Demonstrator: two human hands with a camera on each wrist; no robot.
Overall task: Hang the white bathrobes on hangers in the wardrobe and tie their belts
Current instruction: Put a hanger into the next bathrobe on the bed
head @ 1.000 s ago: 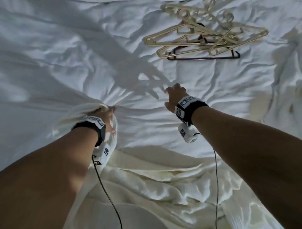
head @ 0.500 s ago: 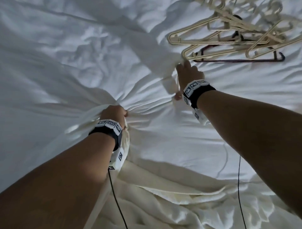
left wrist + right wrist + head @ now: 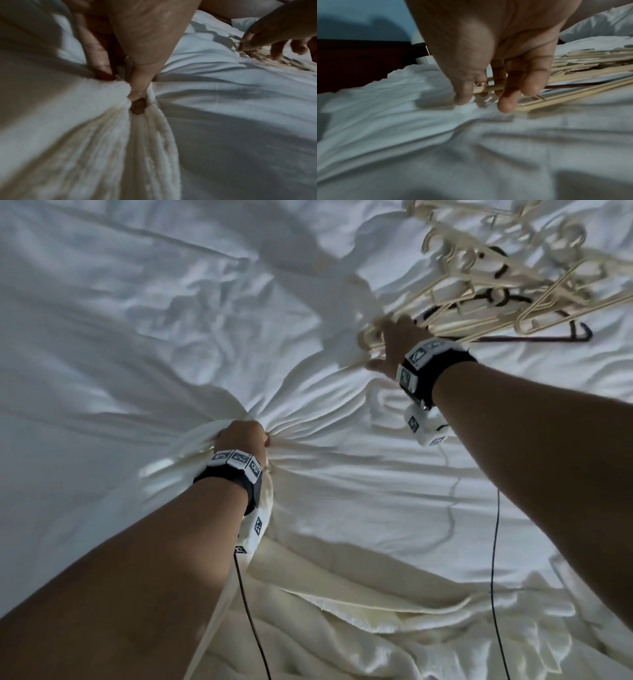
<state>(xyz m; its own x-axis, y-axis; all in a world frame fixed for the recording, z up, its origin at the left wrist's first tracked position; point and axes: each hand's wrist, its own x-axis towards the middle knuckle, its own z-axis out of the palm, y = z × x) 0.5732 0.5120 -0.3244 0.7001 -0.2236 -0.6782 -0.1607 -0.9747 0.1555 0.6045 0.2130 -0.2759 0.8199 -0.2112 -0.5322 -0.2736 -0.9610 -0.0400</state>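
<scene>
Hands: left hand (image 3: 245,436) clamped on bunched white bathrobe (image 3: 342,621), lying on bed (image 3: 137,320); right hand (image 3: 397,345) closing, not yet clamped, on cream hanger (image 3: 489,88) at edge of hanger pile (image 3: 496,278). Robe: soft, bulky, likely heavy; grasp at collar. Hanger: stiff, light, may tangle.

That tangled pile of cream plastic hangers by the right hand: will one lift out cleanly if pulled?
Probably not: the cream plastic hangers lie interlocked, hooks crossing bars, so neighbours likely drag along. They look thin and rigid, likely light. The right hand has fingers at one end only, so the far end may swing.
</scene>
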